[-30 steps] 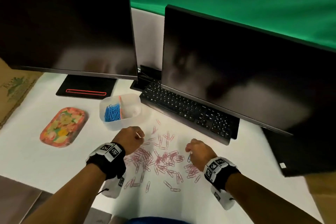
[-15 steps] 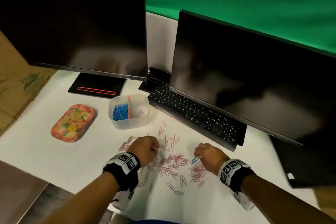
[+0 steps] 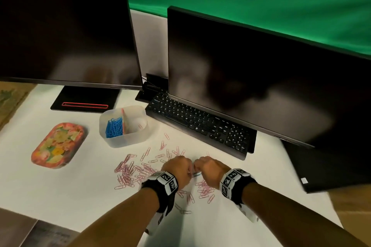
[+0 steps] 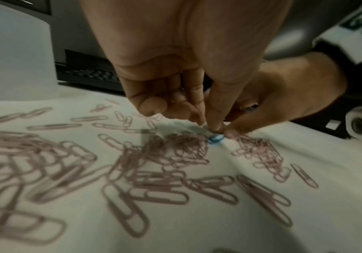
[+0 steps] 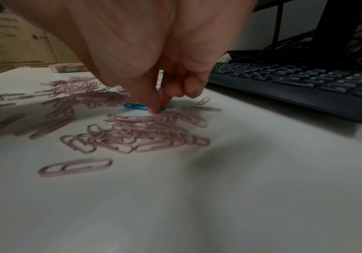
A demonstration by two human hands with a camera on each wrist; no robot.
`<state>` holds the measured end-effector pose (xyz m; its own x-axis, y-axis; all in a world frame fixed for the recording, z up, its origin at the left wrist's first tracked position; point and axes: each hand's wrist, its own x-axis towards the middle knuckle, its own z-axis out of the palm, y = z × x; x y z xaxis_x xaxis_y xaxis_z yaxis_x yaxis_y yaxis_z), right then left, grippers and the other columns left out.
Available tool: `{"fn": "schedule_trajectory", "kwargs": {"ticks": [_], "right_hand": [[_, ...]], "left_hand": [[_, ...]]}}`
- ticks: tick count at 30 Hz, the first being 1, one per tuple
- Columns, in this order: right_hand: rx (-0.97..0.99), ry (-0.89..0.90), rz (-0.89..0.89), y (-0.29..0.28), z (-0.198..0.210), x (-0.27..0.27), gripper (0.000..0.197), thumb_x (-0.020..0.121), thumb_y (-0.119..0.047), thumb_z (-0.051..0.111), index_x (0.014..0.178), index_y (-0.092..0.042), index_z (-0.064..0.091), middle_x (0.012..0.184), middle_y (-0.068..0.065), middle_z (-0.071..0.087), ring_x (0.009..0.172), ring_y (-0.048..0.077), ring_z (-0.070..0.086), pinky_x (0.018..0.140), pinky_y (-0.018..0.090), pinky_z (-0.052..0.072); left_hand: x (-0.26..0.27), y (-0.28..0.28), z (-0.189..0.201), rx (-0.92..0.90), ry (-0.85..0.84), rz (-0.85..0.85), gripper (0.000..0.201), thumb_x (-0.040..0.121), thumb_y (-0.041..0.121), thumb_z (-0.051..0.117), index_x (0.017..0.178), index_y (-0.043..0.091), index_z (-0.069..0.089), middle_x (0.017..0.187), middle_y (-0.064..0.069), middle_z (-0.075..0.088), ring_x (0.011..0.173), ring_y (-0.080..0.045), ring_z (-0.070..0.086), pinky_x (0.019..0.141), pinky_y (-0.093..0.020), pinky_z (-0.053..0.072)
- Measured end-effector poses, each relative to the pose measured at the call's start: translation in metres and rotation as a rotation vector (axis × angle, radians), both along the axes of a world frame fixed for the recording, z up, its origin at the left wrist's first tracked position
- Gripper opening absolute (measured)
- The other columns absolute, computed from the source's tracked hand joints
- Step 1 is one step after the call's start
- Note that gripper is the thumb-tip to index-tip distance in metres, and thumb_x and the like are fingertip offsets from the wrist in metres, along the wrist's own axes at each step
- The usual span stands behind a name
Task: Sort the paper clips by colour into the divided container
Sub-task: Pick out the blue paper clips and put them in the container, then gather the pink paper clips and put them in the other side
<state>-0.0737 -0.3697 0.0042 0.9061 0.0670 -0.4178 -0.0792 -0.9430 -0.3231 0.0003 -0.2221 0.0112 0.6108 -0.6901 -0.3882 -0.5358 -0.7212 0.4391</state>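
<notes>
Near the desk's (image 3: 60,190) front edge, both hands meet over pink clips (image 3: 130,170). Right hand (image 3: 208,170) pinches 1 blue clip (image 5: 135,106); left hand (image 3: 177,170) pinches its other end.

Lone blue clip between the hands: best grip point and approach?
Judging from the wrist views, pinch the blue clip across its thin wire at the free rounded end, coming from above on the left. It lies flat on the white table, so a tip must lift one end first. The right hand already pinches its other end; pink clips crowd the near side.
</notes>
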Motion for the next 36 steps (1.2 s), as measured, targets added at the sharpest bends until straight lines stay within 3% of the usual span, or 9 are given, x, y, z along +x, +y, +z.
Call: {"fn": "schedule_trajectory", "kwargs": {"ticks": [5, 10, 15, 18, 22, 26, 28, 31, 36], "right_hand": [[0.036, -0.008, -0.073, 0.003, 0.001, -0.006, 0.033, 0.079, 0.006, 0.05, 0.104, -0.016, 0.053, 0.107, 0.005, 0.058, 0.097, 0.022, 0.056, 0.077, 0.025, 0.041], [0.203, -0.052, -0.234, -0.003, 0.004, -0.016, 0.03, 0.081, -0.005, 0.051, 0.093, -0.031, 0.044, 0.103, -0.003, 0.056, 0.091, 0.018, 0.053, 0.079, 0.03, 0.048], [0.234, -0.256, -0.466, -0.021, 0.005, -0.035, 0.024, 0.089, -0.019, 0.055, 0.104, -0.033, 0.044, 0.108, -0.015, 0.047, 0.098, 0.007, 0.053, 0.086, 0.024, 0.046], [0.19, -0.28, -0.54, -0.029, -0.004, -0.053, 0.028, 0.091, -0.025, 0.055, 0.118, -0.03, 0.048, 0.117, -0.013, 0.047, 0.108, 0.011, 0.052, 0.091, 0.024, 0.044], [0.142, -0.217, -0.595, -0.017, -0.02, -0.07, 0.052, 0.094, -0.042, 0.048, 0.142, -0.024, 0.036, 0.149, -0.004, 0.036, 0.137, 0.018, 0.034, 0.114, 0.028, 0.028], [0.074, -0.112, -0.537, 0.007, -0.028, -0.061, 0.069, 0.096, -0.053, 0.024, 0.153, -0.018, 0.005, 0.161, 0.0, -0.002, 0.148, 0.016, -0.006, 0.119, 0.034, -0.004], [0.066, -0.079, -0.521, 0.019, -0.029, -0.048, 0.071, 0.097, -0.054, 0.019, 0.153, -0.017, -0.004, 0.16, 0.001, -0.013, 0.146, 0.016, -0.017, 0.118, 0.036, -0.01], [0.063, -0.059, -0.42, 0.037, -0.027, -0.032, 0.074, 0.094, -0.059, 0.012, 0.152, -0.018, -0.006, 0.156, -0.002, -0.019, 0.145, 0.015, -0.02, 0.118, 0.035, -0.009], [0.161, -0.053, -0.148, 0.056, -0.018, -0.026, 0.064, 0.098, -0.054, 0.021, 0.153, -0.025, 0.004, 0.155, -0.017, -0.01, 0.146, 0.004, -0.011, 0.123, 0.034, 0.006]], "left_hand": [[-0.006, -0.015, -0.011, 0.058, -0.09, -0.076, 0.019, 0.089, 0.026, 0.053, 0.102, 0.019, 0.065, 0.105, -0.004, 0.061, 0.094, -0.025, 0.063, 0.076, -0.033, 0.05], [-0.001, -0.014, -0.011, 0.029, -0.023, -0.05, 0.014, 0.086, 0.025, 0.056, 0.09, 0.025, 0.069, 0.098, 0.002, 0.066, 0.087, -0.02, 0.063, 0.069, -0.027, 0.047], [0.029, 0.018, 0.023, -0.161, -0.006, 0.151, 0.012, 0.083, 0.022, 0.062, 0.081, 0.027, 0.073, 0.082, 0.009, 0.066, 0.076, -0.013, 0.062, 0.073, -0.027, 0.053], [0.069, 0.058, 0.05, -0.221, -0.1, 0.312, 0.01, 0.083, 0.025, 0.066, 0.076, 0.03, 0.071, 0.077, 0.011, 0.067, 0.07, -0.01, 0.06, 0.068, -0.022, 0.049], [0.125, 0.111, 0.078, -0.043, -0.31, 0.484, 0.018, 0.089, 0.028, 0.058, 0.086, 0.019, 0.074, 0.086, -0.01, 0.072, 0.08, -0.032, 0.065, 0.072, -0.033, 0.052], [0.159, 0.125, 0.073, 0.248, -0.36, 0.579, 0.023, 0.087, 0.023, 0.05, 0.089, 0.012, 0.069, 0.083, -0.014, 0.066, 0.069, -0.032, 0.059, 0.062, -0.033, 0.048], [0.162, 0.124, 0.067, 0.309, -0.312, 0.579, 0.018, 0.085, 0.025, 0.052, 0.087, 0.011, 0.064, 0.081, -0.012, 0.064, 0.066, -0.029, 0.058, 0.06, -0.032, 0.048], [0.161, 0.124, 0.062, 0.348, -0.285, 0.549, 0.018, 0.084, 0.024, 0.055, 0.089, 0.008, 0.06, 0.081, -0.01, 0.062, 0.068, -0.029, 0.057, 0.062, -0.031, 0.049], [0.157, 0.122, 0.067, 0.386, -0.254, 0.531, 0.026, 0.086, 0.035, 0.058, 0.092, 0.01, 0.055, 0.073, -0.004, 0.053, 0.068, -0.023, 0.056, 0.06, -0.029, 0.044]]}}
